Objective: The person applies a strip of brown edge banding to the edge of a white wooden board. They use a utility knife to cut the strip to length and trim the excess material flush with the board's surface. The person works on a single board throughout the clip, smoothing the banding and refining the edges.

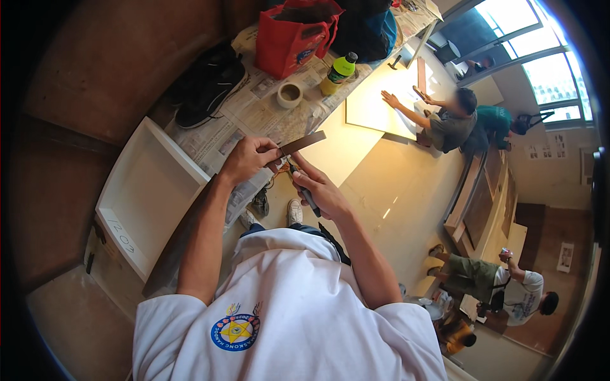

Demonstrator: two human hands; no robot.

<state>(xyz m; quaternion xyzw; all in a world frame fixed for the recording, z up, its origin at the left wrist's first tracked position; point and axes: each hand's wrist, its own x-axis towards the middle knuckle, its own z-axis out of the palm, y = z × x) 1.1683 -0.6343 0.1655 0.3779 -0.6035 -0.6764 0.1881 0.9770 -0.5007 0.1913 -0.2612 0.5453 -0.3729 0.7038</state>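
My left hand (248, 159) is closed, pinching a narrow brown strip (305, 142) that points out to the right. In my right hand (327, 195) is a dark-handled cutter (310, 198), gripped with the fingers wrapped round it. Its upper end meets the underside of the strip close to my left fingertips. The exact shape of that end is too small to tell. Both hands are in front of my body, by the edge of a newspaper-covered table (232, 120).
A white drawer-like box (152, 190) lies at the left. Black shoes (213, 86), a pale round cup or roll (290, 95), a green-capped bottle (338, 75) and a red bag (293, 44) stand on the table. Co-workers are at the right, one beside a pale board (375, 105).
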